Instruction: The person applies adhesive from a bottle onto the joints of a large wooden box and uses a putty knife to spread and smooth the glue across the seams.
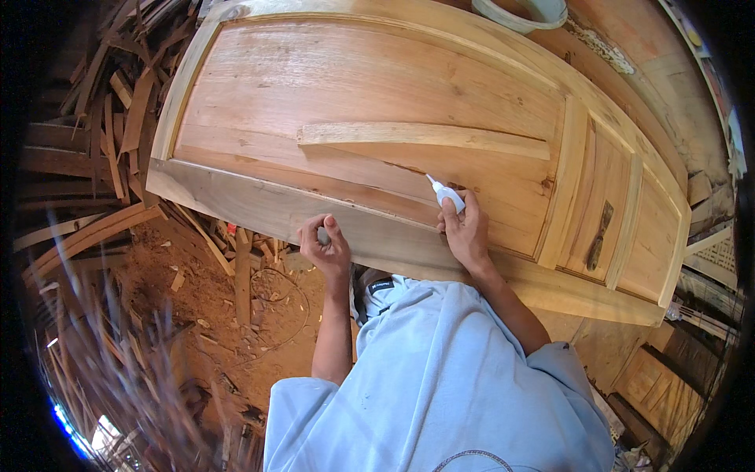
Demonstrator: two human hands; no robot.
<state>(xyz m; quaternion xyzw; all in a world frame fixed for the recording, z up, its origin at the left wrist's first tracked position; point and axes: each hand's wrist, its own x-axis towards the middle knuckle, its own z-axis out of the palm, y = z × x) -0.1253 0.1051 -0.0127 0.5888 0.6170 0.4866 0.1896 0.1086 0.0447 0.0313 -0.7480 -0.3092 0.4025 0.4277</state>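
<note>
Gripping tapered white bottle (pixel 450 198) | right hand (pixel 468 234) | grained, panelled wooden door (pixel 370 71)

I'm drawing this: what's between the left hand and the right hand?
In the head view, a bare stretch of pale board shows between the left hand and the right hand, which holds the white bottle.

We find a woodworking workshop, as shown by the large panelled wooden door (pixel 393 94) lying flat, the heaped timber offcuts (pixel 140 110) and the wood chips (pixel 178 279) scattered over the reddish-brown floor (pixel 295 334).
</note>
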